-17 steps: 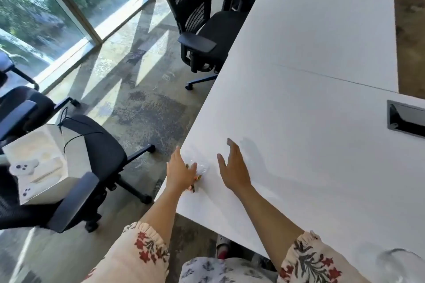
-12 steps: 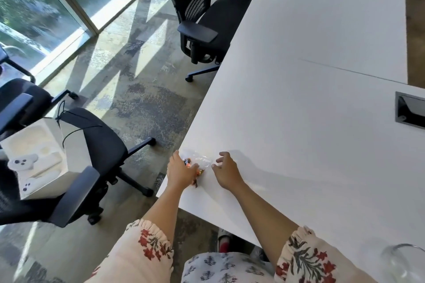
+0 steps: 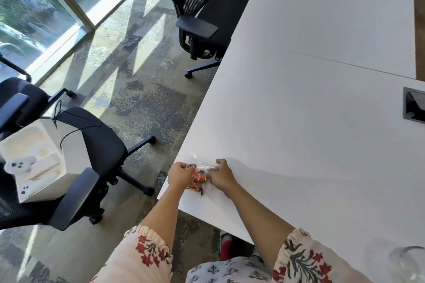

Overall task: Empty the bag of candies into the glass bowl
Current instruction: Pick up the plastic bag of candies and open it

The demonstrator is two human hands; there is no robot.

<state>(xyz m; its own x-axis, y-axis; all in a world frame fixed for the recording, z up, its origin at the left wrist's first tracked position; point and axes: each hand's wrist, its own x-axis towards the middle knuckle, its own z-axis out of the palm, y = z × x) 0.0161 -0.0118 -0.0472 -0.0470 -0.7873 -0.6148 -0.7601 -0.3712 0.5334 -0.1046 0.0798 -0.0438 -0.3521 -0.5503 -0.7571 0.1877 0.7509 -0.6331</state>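
1. While the bag [image 3: 200, 169] lies at the near corner of the table [image 3: 310, 122], I pinch its clear plastic from both sides.
2. My left hand [image 3: 180, 174] has its fingers curled tight on the bag's left edge.
3. My right hand [image 3: 222, 176] is clenched on the right edge, just across from the left.
4. Orange-wrapped candies [image 3: 198, 179] bunch inside the bag, between my two hands.
5. My bowl [image 3: 409, 262] sits at the lower right of the table, well apart from the bag, only partly in view.
6. A chair [image 3: 92, 145] to my left carries a white box [image 3: 30, 163].
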